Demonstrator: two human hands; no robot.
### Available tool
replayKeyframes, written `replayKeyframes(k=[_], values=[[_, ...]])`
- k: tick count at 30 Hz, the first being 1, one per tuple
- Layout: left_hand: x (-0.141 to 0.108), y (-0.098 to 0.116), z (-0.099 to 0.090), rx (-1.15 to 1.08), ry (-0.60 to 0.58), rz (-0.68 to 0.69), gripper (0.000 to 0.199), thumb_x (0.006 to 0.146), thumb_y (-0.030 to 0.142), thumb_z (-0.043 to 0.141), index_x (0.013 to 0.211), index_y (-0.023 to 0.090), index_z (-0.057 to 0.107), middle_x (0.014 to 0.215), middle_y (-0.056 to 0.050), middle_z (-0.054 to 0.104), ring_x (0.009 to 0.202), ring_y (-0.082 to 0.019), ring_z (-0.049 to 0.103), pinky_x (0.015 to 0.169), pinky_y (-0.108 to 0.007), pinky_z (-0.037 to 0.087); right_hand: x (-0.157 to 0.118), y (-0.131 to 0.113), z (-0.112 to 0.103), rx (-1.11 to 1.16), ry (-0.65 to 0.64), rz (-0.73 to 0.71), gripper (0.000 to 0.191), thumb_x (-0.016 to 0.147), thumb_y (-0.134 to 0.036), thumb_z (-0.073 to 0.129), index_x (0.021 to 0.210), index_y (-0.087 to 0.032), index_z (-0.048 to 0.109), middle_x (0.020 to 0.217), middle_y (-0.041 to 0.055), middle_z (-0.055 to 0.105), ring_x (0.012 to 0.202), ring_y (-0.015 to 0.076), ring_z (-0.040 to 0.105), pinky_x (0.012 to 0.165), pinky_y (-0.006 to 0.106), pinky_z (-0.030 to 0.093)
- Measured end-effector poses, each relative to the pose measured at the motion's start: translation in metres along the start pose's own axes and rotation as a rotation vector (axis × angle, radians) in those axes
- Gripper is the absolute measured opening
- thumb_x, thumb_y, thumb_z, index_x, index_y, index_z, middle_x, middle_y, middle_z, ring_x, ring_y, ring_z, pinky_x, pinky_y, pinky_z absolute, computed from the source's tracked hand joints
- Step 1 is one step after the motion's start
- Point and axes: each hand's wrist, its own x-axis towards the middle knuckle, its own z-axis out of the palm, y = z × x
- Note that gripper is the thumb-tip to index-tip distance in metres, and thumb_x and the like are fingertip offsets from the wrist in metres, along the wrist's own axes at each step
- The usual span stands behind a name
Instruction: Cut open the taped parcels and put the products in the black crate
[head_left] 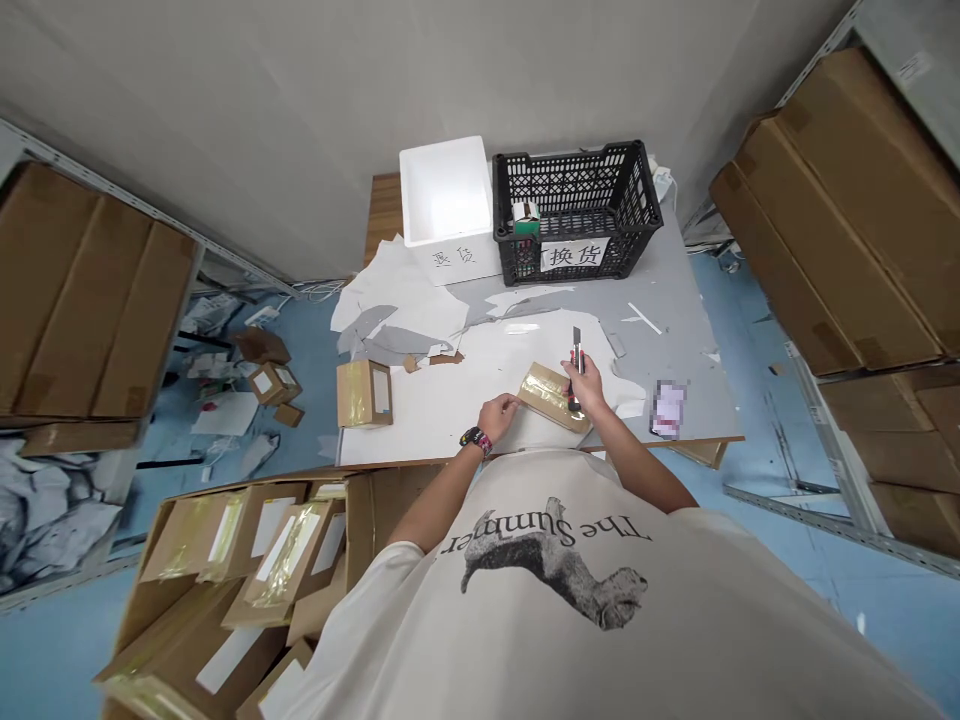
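Note:
A flat brown cardboard package (546, 392) with shiny yellowish tape lies on the table in front of me. My right hand (586, 385) is closed on a red and black utility knife (576, 350) above the package's right part, its blade pointing away from me. At the package's left end is my left hand (498, 416), its fingers pressed together at the edge; a bracelet and a dark band circle the wrist. A small taped carton (364, 393) stands near the table's left edge.
At the back stand a white foam box (457, 255) and a black crate (641, 245) holding a small green-and-white box. A phone (667, 408) lies right. Torn white sheets cover part of the table (682, 340). A large carton (360, 520) of parcels stands lower left; shelves flank both sides.

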Motion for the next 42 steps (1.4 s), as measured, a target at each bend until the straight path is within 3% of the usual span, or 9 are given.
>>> replayKeyframes(k=[2, 5, 8, 11, 18, 26, 31, 35, 42], values=[[0.001, -0.002, -0.003, 0.069, 0.098, 0.041, 0.028, 0.103, 0.034, 0.066, 0.125, 0.025, 0.080, 0.132, -0.010, 0.084, 0.119, -0.030, 0.081, 0.109, -0.050, 0.065, 0.001, -0.002, -0.006, -0.085, 0.029, -0.037, 0.040, 0.094, -0.053, 0.070, 0.125, -0.027, 0.066, 0.102, -0.0007, 0.075, 0.054, 0.0151, 0.064, 0.054, 0.030, 0.057], [0.008, 0.000, -0.008, 0.140, 0.115, 0.167, 0.067, 0.093, 0.029, 0.078, 0.158, 0.023, 0.064, 0.162, -0.016, 0.068, 0.144, -0.035, 0.071, 0.118, -0.056, 0.062, -0.005, 0.003, -0.022, -0.216, 0.058, -0.068, 0.038, 0.095, -0.051, 0.066, 0.125, -0.027, 0.068, 0.093, -0.0012, 0.073, 0.056, 0.0175, 0.066, 0.056, 0.031, 0.057], [0.027, 0.007, -0.012, 0.228, -0.055, 0.380, 0.115, 0.079, 0.028, 0.092, 0.181, 0.022, 0.039, 0.186, -0.020, 0.043, 0.172, -0.042, 0.043, 0.140, -0.064, 0.042, -0.015, 0.013, -0.042, -0.291, 0.052, -0.076, 0.039, 0.095, -0.051, 0.066, 0.126, -0.027, 0.070, 0.088, -0.0012, 0.072, 0.060, 0.0201, 0.070, 0.059, 0.032, 0.058], [0.056, 0.017, -0.011, 0.317, -0.233, 0.503, 0.134, 0.071, 0.027, 0.097, 0.186, 0.022, 0.030, 0.191, -0.021, 0.032, 0.178, -0.046, 0.030, 0.146, -0.068, 0.029, -0.022, 0.021, -0.057, -0.305, 0.023, -0.083, 0.041, 0.095, -0.053, 0.066, 0.126, -0.027, 0.072, 0.088, -0.0008, 0.074, 0.060, 0.0201, 0.069, 0.061, 0.032, 0.060], [0.095, 0.033, -0.009, 0.380, -0.308, 0.506, 0.127, 0.058, 0.028, 0.102, 0.174, 0.019, 0.052, 0.175, -0.022, 0.051, 0.164, -0.049, 0.049, 0.142, -0.062, 0.039, -0.024, 0.023, -0.070, -0.294, 0.009, -0.083, 0.039, 0.097, -0.053, 0.067, 0.125, -0.027, 0.074, 0.092, 0.0002, 0.079, 0.058, 0.0188, 0.068, 0.065, 0.034, 0.061], [0.063, 0.012, -0.031, 0.309, -0.020, 0.316, 0.124, 0.060, 0.036, 0.106, 0.170, 0.021, 0.050, 0.170, -0.020, 0.048, 0.160, -0.046, 0.051, 0.139, -0.058, 0.044, -0.026, 0.012, -0.072, -0.336, -0.072, -0.116, 0.039, 0.095, -0.040, 0.066, 0.130, -0.027, 0.078, 0.090, -0.0014, 0.080, 0.061, 0.0187, 0.068, 0.073, 0.032, 0.061], [0.051, -0.009, -0.042, 0.130, -0.041, 0.264, 0.129, 0.060, 0.039, 0.109, 0.172, 0.020, 0.049, 0.171, -0.021, 0.050, 0.162, -0.046, 0.050, 0.140, -0.059, 0.042, -0.027, 0.000, -0.068, -0.526, -0.206, -0.251, 0.044, 0.099, -0.034, 0.070, 0.141, -0.030, 0.080, 0.105, 0.0036, 0.087, 0.085, 0.0269, 0.078, 0.091, 0.038, 0.062], [0.048, -0.016, -0.043, -0.040, -0.097, 0.155, 0.137, 0.064, 0.050, 0.108, 0.180, 0.023, 0.040, 0.180, -0.022, 0.047, 0.156, -0.046, 0.057, 0.130, -0.062, 0.050, -0.024, -0.020, -0.056, -0.808, -0.397, -0.432, 0.045, 0.104, -0.027, 0.070, 0.147, -0.034, 0.080, 0.133, 0.0072, 0.087, 0.118, 0.0340, 0.079, 0.100, 0.040, 0.059], [0.045, -0.018, -0.034, -0.216, -0.102, 0.105, 0.139, 0.063, 0.057, 0.106, 0.181, 0.029, 0.039, 0.173, -0.020, 0.057, 0.161, -0.042, 0.055, 0.124, -0.055, 0.056, -0.002, -0.054, -0.010, -0.952, -0.568, -0.545, 0.028, 0.100, -0.029, 0.084, 0.127, -0.035, 0.086, 0.111, 0.0069, 0.088, 0.108, 0.0325, 0.079, 0.094, 0.037, 0.056]])
